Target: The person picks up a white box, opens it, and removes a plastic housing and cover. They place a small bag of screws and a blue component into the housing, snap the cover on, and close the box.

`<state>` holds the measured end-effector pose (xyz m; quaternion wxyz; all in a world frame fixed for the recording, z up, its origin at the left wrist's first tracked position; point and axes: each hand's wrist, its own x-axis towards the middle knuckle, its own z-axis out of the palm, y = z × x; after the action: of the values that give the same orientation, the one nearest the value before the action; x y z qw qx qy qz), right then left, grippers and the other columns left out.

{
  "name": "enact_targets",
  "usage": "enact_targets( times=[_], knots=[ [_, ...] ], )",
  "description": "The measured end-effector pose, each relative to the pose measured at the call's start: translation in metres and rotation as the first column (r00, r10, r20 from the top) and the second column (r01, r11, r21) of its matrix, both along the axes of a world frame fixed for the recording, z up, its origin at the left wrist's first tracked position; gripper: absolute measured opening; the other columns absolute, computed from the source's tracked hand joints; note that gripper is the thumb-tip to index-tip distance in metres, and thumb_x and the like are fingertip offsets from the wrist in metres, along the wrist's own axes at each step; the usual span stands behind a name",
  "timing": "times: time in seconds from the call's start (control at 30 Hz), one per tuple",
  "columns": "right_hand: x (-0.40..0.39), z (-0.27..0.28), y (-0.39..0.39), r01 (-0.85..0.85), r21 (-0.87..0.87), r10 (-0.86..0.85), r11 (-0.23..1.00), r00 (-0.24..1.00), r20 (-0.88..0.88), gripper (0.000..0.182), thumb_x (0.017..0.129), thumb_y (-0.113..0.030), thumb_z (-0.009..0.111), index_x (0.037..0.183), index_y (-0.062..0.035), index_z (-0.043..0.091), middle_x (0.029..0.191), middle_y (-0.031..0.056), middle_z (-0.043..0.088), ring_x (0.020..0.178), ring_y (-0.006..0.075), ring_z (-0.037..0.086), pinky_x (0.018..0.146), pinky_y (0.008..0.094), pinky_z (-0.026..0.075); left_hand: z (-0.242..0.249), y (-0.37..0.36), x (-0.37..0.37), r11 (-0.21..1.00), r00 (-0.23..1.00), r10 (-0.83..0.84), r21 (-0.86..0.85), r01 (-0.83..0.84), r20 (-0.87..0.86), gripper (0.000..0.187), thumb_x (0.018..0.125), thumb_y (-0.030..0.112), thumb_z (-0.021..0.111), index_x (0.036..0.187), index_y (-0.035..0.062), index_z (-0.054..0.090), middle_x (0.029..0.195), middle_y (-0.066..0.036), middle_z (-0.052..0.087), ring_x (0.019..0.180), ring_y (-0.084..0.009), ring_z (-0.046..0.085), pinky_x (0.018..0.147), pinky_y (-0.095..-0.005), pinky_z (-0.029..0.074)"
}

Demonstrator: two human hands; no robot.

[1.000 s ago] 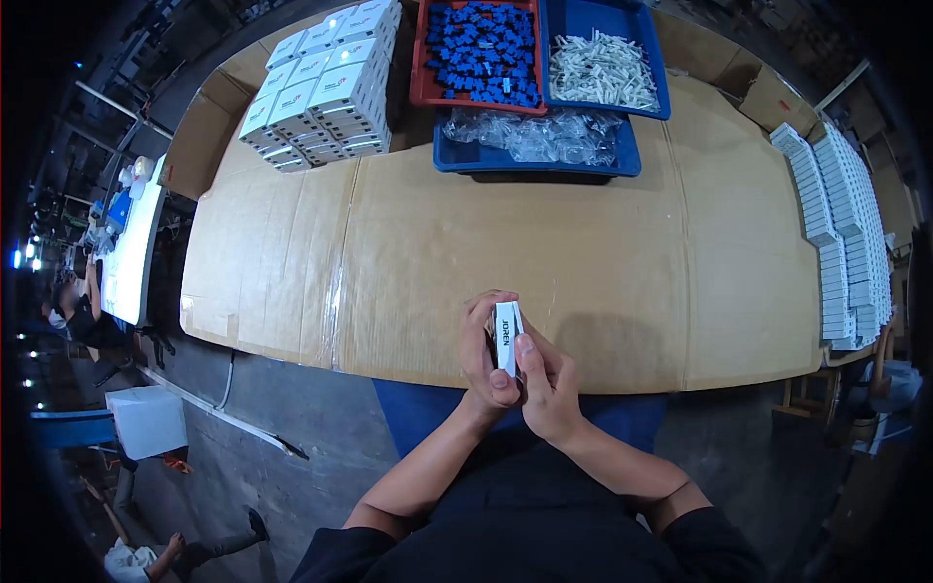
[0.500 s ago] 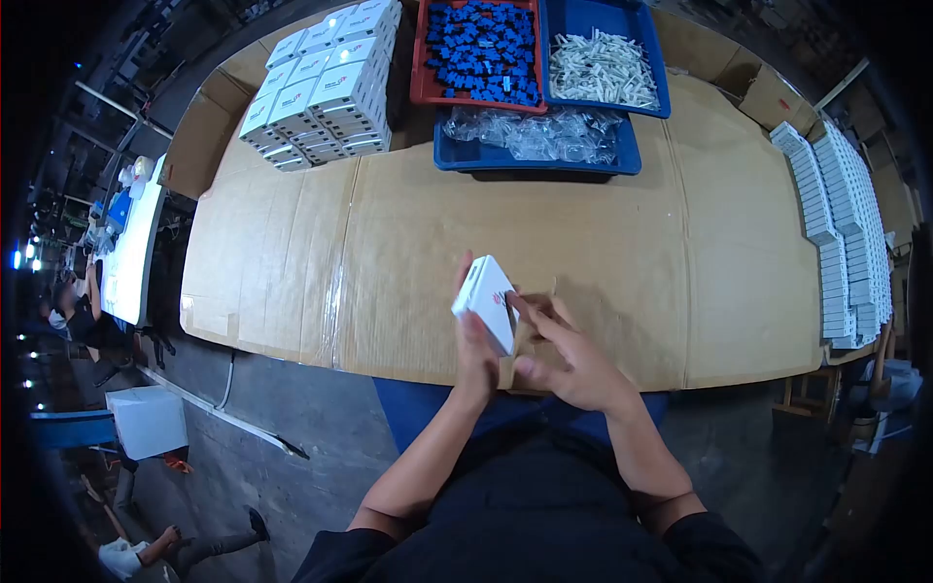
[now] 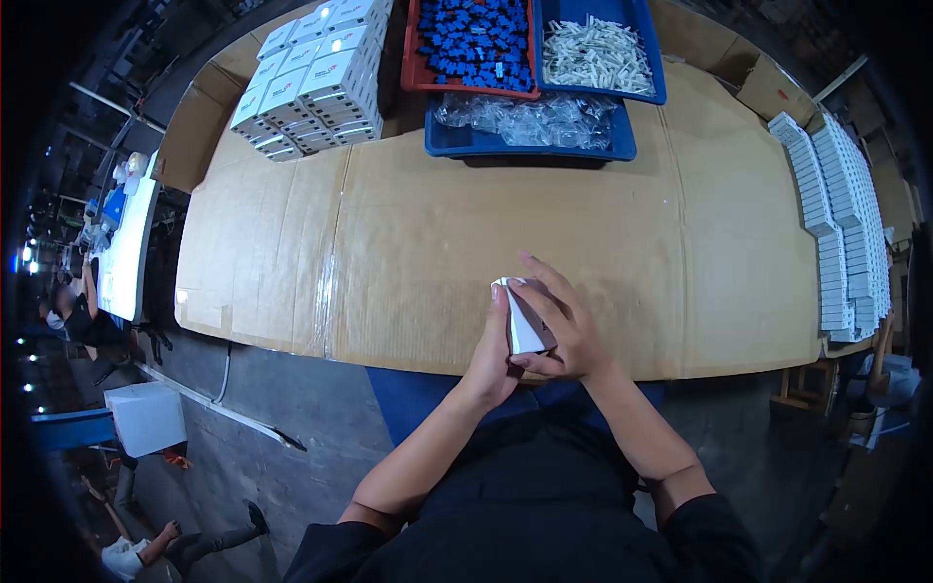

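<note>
A small white box (image 3: 526,328) is held tilted between both hands above the near edge of the cardboard-covered table. My left hand (image 3: 489,358) is closed around its left side, thumb along the edge. My right hand (image 3: 573,335) lies over its right side, fingers across the top and thumb at the bottom corner. The right fingers cover much of the box, so the printed mark on its face is hidden.
Stacked white boxes (image 3: 309,89) stand at the back left. Behind the table's middle are a red tray (image 3: 470,89) of blue parts, a blue tray (image 3: 662,92) of white pieces, and another blue tray (image 3: 530,154) of clear plastic. White stacks (image 3: 844,233) line the right. People work at left.
The box has moved slightly right and turned, showing a white side. My right hand, earlier at its printed face with fingers spread, is now wrapped over it. The view has shifted slightly.
</note>
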<state>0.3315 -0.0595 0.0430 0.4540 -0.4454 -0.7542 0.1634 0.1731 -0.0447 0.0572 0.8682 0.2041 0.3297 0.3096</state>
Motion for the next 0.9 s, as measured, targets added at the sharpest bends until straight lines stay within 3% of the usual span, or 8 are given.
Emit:
enact_targets(
  times=[0.37,0.47,0.5,0.6,0.67,0.77,0.83,0.9],
  knots=[
    [-0.007,-0.014,0.001,0.049,0.009,-0.046,0.999,0.978,-0.201,0.087,0.098,-0.066,0.055,0.143,0.0075,0.056,0.142,0.0270,0.060,0.127,0.0431,0.062,0.105,0.0461,0.052,-0.006,0.000,0.000,0.999,0.997,-0.012,0.031,0.014,-0.075,0.073,0.106,0.070,0.031,0.141,0.0101,0.051,0.124,-0.007,0.063,0.118,-0.0201,0.064,0.098,-0.0365,0.055],
    [-0.010,-0.014,-0.003,0.054,-0.201,-0.144,0.978,0.873,-0.466,0.094,0.102,-0.073,0.036,0.148,0.0076,0.051,0.147,0.0232,0.058,0.133,0.0356,0.060,0.110,0.0418,0.048,-0.030,-0.004,0.011,0.944,0.992,0.065,0.328,-0.025,-0.112,0.075,0.108,0.065,0.038,0.154,0.0055,0.040,0.139,-0.009,0.055,0.131,-0.0238,0.056,0.112,-0.0403,0.045],
    [-0.015,-0.012,-0.005,0.013,-0.284,-0.181,0.959,0.798,-0.576,0.094,0.103,-0.073,0.033,0.148,0.0075,0.051,0.148,0.0217,0.057,0.135,0.0335,0.058,0.112,0.0409,0.046,-0.033,-0.005,0.010,0.763,0.942,0.166,0.643,0.064,-0.292,0.076,0.110,0.051,0.048,0.164,0.0043,0.021,0.152,-0.013,0.043,0.140,-0.0265,0.047,0.121,-0.0433,0.034],
    [-0.026,-0.009,-0.009,-0.176,-0.423,-0.253,0.889,0.581,-0.774,0.095,0.103,-0.075,0.032,0.150,0.0056,0.050,0.156,0.0177,0.049,0.146,0.0262,0.046,0.119,0.0399,0.037,-0.029,-0.002,0.016,0.641,0.915,0.275,0.766,0.056,-0.297,0.093,0.100,0.027,0.069,0.167,0.0031,0.009,0.149,-0.018,0.043,0.140,-0.0278,0.045,0.117,-0.0447,0.039],
    [-0.026,-0.002,-0.004,-0.171,-0.438,-0.249,0.882,0.621,-0.744,0.095,0.103,-0.075,0.032,0.152,0.0045,0.048,0.158,0.0182,0.046,0.149,0.0263,0.041,0.121,0.0416,0.034,-0.016,0.003,0.014,0.749,0.942,0.266,0.659,-0.068,-0.205,0.084,0.105,0.024,0.061,0.168,0.0097,0.007,0.150,-0.019,0.044,0.136,-0.0270,0.050,0.113,-0.0428,0.043],
    [-0.010,-0.002,-0.004,-0.088,-0.353,-0.116,0.932,0.848,-0.517,0.069,0.103,-0.046,0.055,0.150,0.0052,0.050,0.160,0.0218,0.043,0.151,0.0314,0.039,0.122,0.0466,0.033,-0.020,0.007,0.006,0.870,0.941,0.271,0.470,-0.148,-0.205,0.066,0.113,0.040,0.043,0.168,0.0199,0.014,0.143,-0.016,0.053,0.128,-0.0258,0.057,0.108,-0.0440,0.049],
    [-0.009,-0.004,-0.005,-0.098,-0.273,-0.039,0.957,0.889,-0.456,0.060,0.094,-0.023,0.065,0.145,0.0072,0.054,0.159,0.0241,0.045,0.148,0.0353,0.044,0.121,0.0464,0.036,-0.015,0.013,0.002,0.916,0.967,0.207,0.376,-0.139,-0.147,0.064,0.114,0.039,0.041,0.168,0.0183,0.013,0.146,-0.015,0.049,0.132,-0.0235,0.053,0.106,-0.0402,0.048],
    [-0.010,-0.008,-0.009,-0.098,-0.300,-0.046,0.949,0.898,-0.438,0.061,0.093,-0.022,0.065,0.144,0.0080,0.054,0.157,0.0240,0.047,0.145,0.0363,0.048,0.118,0.0454,0.040,-0.017,0.012,0.003,0.946,0.975,0.178,0.294,-0.133,-0.133,0.066,0.113,0.050,0.035,0.167,0.0172,0.018,0.149,-0.012,0.048,0.134,-0.0228,0.053,0.113,-0.0394,0.045]
  ],
)
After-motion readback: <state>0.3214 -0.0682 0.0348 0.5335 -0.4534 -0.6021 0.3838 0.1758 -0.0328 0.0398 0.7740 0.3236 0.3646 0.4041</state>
